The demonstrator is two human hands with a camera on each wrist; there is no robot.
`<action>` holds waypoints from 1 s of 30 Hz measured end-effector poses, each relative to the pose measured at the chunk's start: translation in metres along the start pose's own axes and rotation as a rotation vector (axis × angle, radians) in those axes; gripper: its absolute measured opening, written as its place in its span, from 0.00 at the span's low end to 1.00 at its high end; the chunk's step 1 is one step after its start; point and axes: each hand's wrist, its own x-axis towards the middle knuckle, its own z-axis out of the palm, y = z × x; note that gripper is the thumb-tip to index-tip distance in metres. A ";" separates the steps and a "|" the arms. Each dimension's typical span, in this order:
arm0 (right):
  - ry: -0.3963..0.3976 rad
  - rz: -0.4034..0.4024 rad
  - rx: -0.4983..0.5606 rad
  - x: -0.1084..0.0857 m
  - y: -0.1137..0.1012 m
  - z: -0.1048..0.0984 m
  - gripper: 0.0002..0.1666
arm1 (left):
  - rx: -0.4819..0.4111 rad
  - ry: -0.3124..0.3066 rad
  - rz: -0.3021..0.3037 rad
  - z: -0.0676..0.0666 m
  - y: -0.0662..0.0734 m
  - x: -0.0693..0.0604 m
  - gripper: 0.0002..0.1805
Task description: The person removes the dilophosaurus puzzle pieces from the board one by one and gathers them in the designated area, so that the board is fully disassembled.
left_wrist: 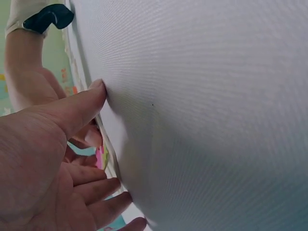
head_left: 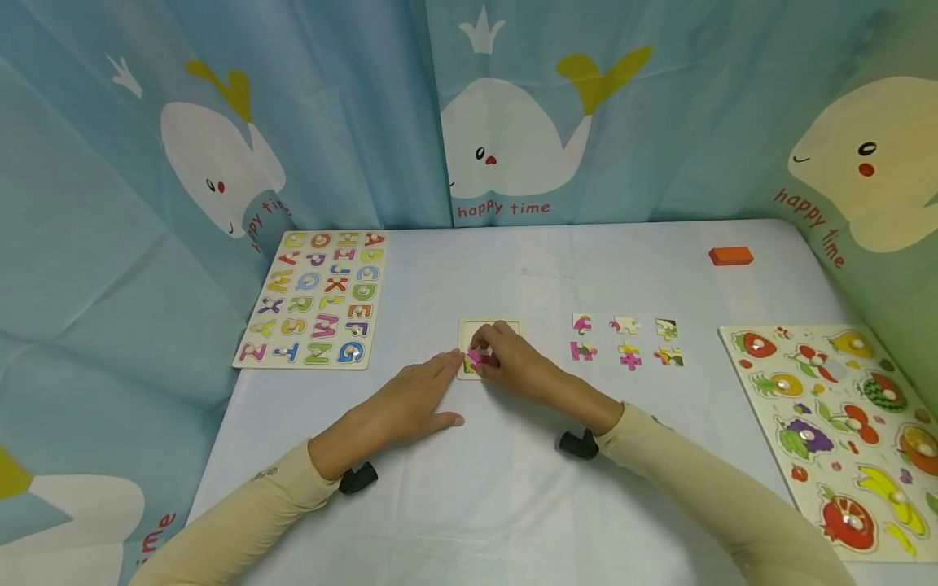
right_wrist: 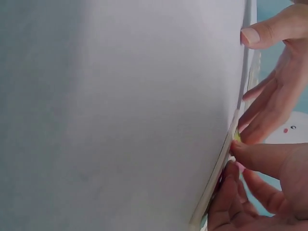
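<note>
In the head view a small square puzzle tray point(head_left: 493, 325) with a pale rim lies mid-table. My right hand point(head_left: 516, 358) is over it and pinches a pink jigsaw piece point(head_left: 475, 357) above the tray's lower left. Some green shows under that piece. My left hand point(head_left: 410, 399) rests on the table with straight fingers, their tips at the tray's left edge. In the left wrist view the left hand point(left_wrist: 53, 159) has its fingers spread against the tabletop. The right wrist view shows the right hand point(right_wrist: 260, 187) with thumb and fingers close together at the tray's edge point(right_wrist: 211, 185).
Several loose jigsaw pieces point(head_left: 583, 351) lie in two rows to the right of the tray. An alphabet board point(head_left: 311, 299) is at the back left, a fruit board point(head_left: 828, 431) at the right. An orange block point(head_left: 730, 256) lies near the back right corner. Patterned curtains point(head_left: 352, 122) surround the table.
</note>
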 end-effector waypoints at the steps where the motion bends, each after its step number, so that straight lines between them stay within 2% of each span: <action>1: 0.008 -0.012 0.010 0.000 0.001 0.000 0.14 | -0.005 0.001 -0.003 0.000 0.000 0.000 0.53; 5: 0.032 -0.063 0.035 0.002 0.003 0.000 0.12 | -0.009 0.005 -0.009 0.001 -0.001 0.001 0.54; 8: 0.018 -0.075 0.055 0.002 0.002 -0.003 0.12 | -0.007 0.012 -0.009 0.002 -0.002 0.001 0.55; 16: -0.104 -0.041 0.217 0.000 0.006 -0.020 0.14 | -0.005 0.008 0.014 0.001 -0.002 0.002 0.52; 21: -0.137 -0.010 0.289 -0.005 0.011 -0.031 0.15 | 0.013 0.012 0.037 0.000 -0.001 0.002 0.48; 25: -0.096 0.014 0.292 -0.012 0.015 -0.045 0.13 | 0.002 0.006 0.027 0.000 -0.001 0.002 0.46; 30: -0.001 0.052 0.200 -0.030 0.029 -0.070 0.06 | 0.007 -0.009 0.012 -0.001 0.001 0.002 0.46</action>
